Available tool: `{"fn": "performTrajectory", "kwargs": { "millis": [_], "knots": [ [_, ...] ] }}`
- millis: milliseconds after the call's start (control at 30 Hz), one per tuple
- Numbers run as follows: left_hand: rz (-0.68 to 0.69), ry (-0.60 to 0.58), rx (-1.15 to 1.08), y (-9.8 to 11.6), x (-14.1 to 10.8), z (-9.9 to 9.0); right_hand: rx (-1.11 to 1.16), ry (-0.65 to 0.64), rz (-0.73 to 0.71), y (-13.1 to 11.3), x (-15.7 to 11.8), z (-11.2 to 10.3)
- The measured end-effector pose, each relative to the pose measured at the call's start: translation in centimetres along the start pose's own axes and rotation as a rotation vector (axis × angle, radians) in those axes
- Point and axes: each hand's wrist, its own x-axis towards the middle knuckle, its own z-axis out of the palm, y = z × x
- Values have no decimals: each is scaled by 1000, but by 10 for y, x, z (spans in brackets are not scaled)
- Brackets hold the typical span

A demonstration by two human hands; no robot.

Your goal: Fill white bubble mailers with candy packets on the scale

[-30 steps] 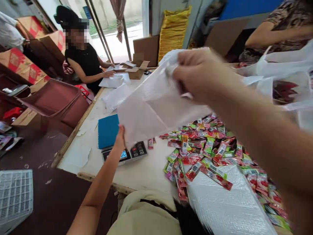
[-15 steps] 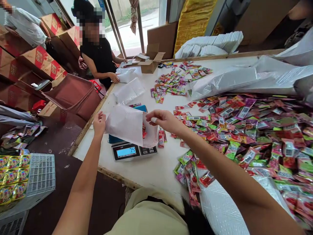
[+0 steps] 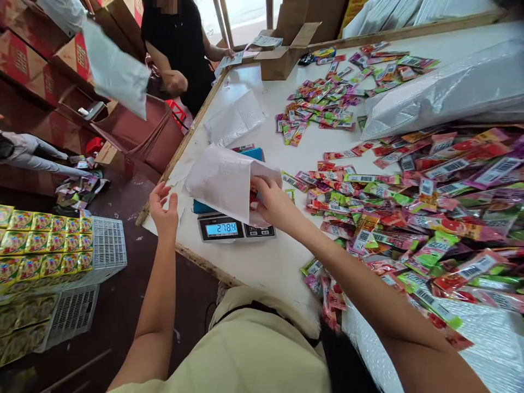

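Note:
A white padded mailer bag (image 3: 221,174) lies on its side on the blue top (image 3: 257,154) of a digital scale (image 3: 237,226), its mouth facing right. The lit display reads about 278.4. My right hand (image 3: 272,203) is at the mouth with bent fingers partly inside. Reddish packaging shows between thumb and fingers; what they grip is mostly hidden. To the left, my left hand (image 3: 164,210) is raised over the table's edge, palm up, fingers apart and holding nothing. Small snack packets (image 3: 352,204) lie heaped right of the scale.
A white bag (image 3: 117,71) hangs in the air near a co-worker in black (image 3: 180,49). Another padded mailer (image 3: 237,117) lies behind the scale, near a cardboard box (image 3: 282,60). Crates of yellow packs (image 3: 49,234) stand on the left floor.
My left hand has come away from the mailer bag and opened. My right hand has moved into its mouth. The display went from about 7.4 to 278.4. A white bag has left the co-worker's hand.

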Motion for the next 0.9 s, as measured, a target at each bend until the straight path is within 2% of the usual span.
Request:
{"fn": "performTrajectory", "kwargs": {
  "millis": [133,233,300,400,500,600,733,900],
  "knots": [
    [-21,-47,-18,-3,-13,11,-54,18,-6,18,18,22],
    [62,-176,1,-2,-22,31,-83,-24,1,30,39,32],
    [128,-233,35,-1,-26,43,-91,-15,19,35,52,33],
    [140,-228,55,0,-28,51,-123,37,36,38,60,27],
    [132,-229,22,-3,-28,47,-214,29,0,33,49,18],
    [77,-198,-13,-5,-28,36,-332,48,-28,27,24,10],
    [6,-136,-9,-4,-29,20,-441,146,-30,23,-6,5],
    [-16,-76,23,2,-36,7,-406,271,-107,26,-15,8]
  ]
}}
